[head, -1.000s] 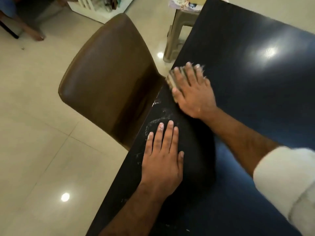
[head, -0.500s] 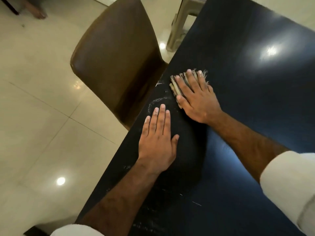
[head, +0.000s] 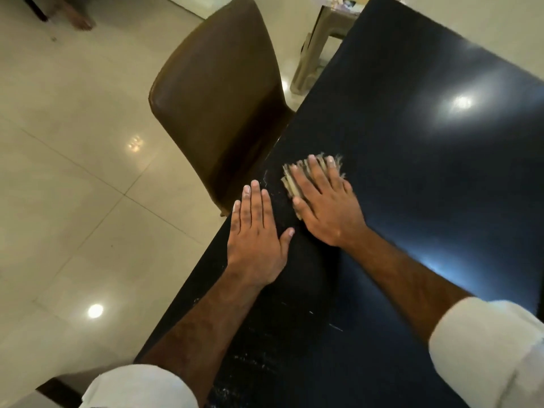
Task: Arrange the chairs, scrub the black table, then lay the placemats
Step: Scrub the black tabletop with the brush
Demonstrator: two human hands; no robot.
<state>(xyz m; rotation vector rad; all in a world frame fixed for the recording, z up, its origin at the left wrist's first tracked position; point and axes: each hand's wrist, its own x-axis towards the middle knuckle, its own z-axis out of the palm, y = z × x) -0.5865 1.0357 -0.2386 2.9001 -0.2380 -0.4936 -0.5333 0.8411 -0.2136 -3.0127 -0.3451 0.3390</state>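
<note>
The scrubbing pad (head: 297,178), a pale fibrous pad with frayed strands at its far edge, lies flat on the black surface (head: 426,178) near that surface's left edge. The right hand (head: 326,207) lies palm-down on top of the pad, fingers extended and slightly spread, pressing it to the surface rather than curling around it. The pad shows beyond the fingertips and along the thumb side.

The left hand (head: 257,231) lies flat just beside the right hand, palm-down at the surface's left edge, fingers straight and together, thumb out to the right. It holds nothing. Both forearms are bare, with white sleeves (head: 488,351) rolled up near the elbows.

Pale streaks and specks (head: 250,357) mark the surface near the hands and toward the viewer. Farther right the surface is glossy and reflects a ceiling light.

A brown chair (head: 217,98) stands just beside the surface's left edge, on a pale tiled floor (head: 73,187). A beige stool (head: 316,51) stands beyond the chair, beside the far end of the surface. What lies on the stool cannot be made out.
</note>
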